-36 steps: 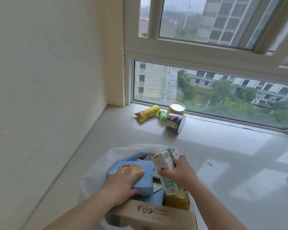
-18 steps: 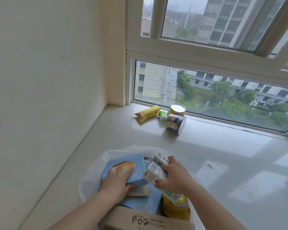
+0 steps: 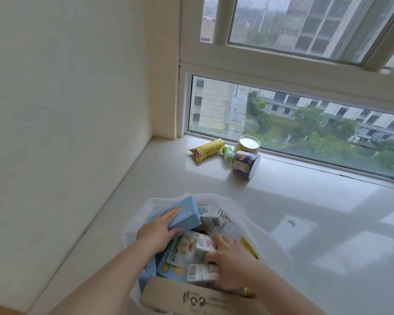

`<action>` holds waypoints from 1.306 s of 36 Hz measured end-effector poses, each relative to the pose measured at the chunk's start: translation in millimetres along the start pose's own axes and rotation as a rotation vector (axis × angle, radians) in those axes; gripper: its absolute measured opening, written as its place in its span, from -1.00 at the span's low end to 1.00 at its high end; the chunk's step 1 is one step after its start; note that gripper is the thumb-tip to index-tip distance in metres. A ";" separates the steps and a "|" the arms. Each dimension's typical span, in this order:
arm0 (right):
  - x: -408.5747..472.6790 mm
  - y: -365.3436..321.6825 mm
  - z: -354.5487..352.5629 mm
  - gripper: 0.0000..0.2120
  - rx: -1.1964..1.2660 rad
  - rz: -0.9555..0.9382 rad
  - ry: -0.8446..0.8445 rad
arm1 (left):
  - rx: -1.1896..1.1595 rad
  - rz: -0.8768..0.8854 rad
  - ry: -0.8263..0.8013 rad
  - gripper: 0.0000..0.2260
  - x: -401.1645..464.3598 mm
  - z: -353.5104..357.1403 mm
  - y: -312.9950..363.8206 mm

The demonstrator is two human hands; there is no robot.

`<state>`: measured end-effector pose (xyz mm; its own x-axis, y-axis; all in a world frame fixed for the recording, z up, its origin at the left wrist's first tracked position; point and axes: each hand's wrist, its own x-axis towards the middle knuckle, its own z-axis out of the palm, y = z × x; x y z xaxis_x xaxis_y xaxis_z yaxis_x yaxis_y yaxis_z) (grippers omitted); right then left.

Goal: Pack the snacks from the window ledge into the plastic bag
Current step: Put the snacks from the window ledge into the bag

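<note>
A: In the head view, what are your hands doing?

B: Your left hand [image 3: 156, 233] is in the plastic bag [image 3: 255, 226]. Its fingers curl round the blue box [image 3: 180, 214] and tip it up on its edge. Your right hand [image 3: 231, 260] is in the bag too. It holds a small white carton [image 3: 201, 272] and pushes it down among the other packs, just above the brown cardboard box [image 3: 191, 298].

A: What is left to pack?

B: Four snacks sit far up the window ledge [image 3: 305, 223], close to the glass. There is a yellow packet [image 3: 206, 149], a little green bottle [image 3: 228, 153], a yellow tub [image 3: 249, 143] and a blue can [image 3: 246, 164] on its side.

A: Which way are they from you?

B: Straight ahead, well apart from both hands. The blue can is the closest one. It points toward you and a bit to the right. I think your right hand has the easier reach, once it lets go of the carton.
</note>
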<state>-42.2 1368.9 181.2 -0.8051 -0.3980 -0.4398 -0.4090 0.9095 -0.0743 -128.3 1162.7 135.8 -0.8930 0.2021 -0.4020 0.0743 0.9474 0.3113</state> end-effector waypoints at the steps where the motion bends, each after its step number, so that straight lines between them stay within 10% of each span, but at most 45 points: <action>1: 0.3 -2.4 6.1 -0.49 -0.040 -0.031 -0.031 | 0.003 0.001 -0.005 -0.44 0.2 -0.3 1.2; 17: 4.0 -3.0 22.3 -0.25 0.044 0.100 0.089 | 0.074 0.056 0.000 -0.41 -24.0 8.9 14.2; 33: 49.4 63.2 -71.4 -0.78 0.505 0.360 0.500 | 0.207 0.187 0.205 -0.70 42.6 -60.2 90.6; 47: 165.0 201.6 -68.6 -0.61 0.578 0.612 0.243 | 0.337 0.176 0.084 -0.70 212.8 -83.2 137.3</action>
<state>-287.0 1478.4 155.1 -0.9082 0.2250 -0.3529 0.3535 0.8638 -0.3590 -345.1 1315.1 164.7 -0.8860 0.3608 -0.2913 0.3586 0.9314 0.0631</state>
